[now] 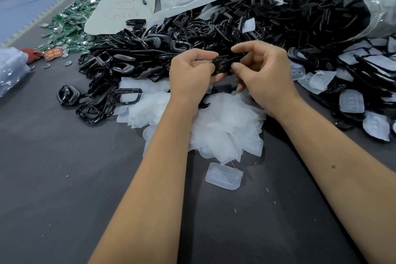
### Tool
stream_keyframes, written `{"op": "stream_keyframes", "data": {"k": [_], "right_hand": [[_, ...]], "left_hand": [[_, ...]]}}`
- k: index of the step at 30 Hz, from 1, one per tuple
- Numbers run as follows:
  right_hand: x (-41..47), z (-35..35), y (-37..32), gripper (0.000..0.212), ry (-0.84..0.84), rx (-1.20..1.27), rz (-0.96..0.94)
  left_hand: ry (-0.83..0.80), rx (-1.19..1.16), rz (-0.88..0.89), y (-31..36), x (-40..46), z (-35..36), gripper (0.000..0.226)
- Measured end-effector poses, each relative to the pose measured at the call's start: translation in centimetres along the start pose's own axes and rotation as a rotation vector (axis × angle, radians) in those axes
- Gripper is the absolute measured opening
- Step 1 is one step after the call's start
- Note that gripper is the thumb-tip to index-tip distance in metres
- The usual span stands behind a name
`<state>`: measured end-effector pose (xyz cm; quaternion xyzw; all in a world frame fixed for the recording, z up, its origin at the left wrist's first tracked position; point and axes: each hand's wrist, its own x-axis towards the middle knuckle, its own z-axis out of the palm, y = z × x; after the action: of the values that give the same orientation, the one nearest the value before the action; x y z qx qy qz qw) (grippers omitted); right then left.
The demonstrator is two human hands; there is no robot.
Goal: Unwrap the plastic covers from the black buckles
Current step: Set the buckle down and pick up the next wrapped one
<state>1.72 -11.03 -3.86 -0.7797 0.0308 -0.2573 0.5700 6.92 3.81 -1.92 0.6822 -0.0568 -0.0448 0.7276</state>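
Buckle (222, 64) pinched between left hand (191, 70) and right hand (260, 70).

Left hand (190, 68) and right hand (260, 70) pinch one black buckle (221, 64) above heaped plastic covers (225, 126).

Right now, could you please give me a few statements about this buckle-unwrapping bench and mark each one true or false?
1. Both hands, the left hand and the right hand, hold one black buckle. True.
2. The heap of removed plastic covers lies beneath the forearms. True.
3. The green pieces lie on the person's right. False: they lie far left.
4. The big plastic bag of buckles is empty. False: it is full of black buckles.
5. A single clear cover lies apart, nearer the person than the heap. True.
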Motion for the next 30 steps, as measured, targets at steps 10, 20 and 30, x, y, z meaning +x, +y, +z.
{"op": "stream_keyframes", "data": {"k": [10, 20, 30], "right_hand": [[-0.13, 0.21, -0.20, 0.009, 0.063, 0.019, 0.021], [-0.11, 0.20, -0.27, 0.003, 0.119, 0.026, 0.001], [-0.01, 0.44, -0.37, 0.013, 0.129, -0.203, -0.031]], "left_hand": [[-0.015, -0.001, 0.008, -0.10, -0.29, 0.27, 0.026], [-0.014, -0.020, -0.014, 0.00, -0.34, 0.28, 0.023], [-0.029, 0.014, 0.041, -0.33, -0.24, 0.11, 0.016]]}}
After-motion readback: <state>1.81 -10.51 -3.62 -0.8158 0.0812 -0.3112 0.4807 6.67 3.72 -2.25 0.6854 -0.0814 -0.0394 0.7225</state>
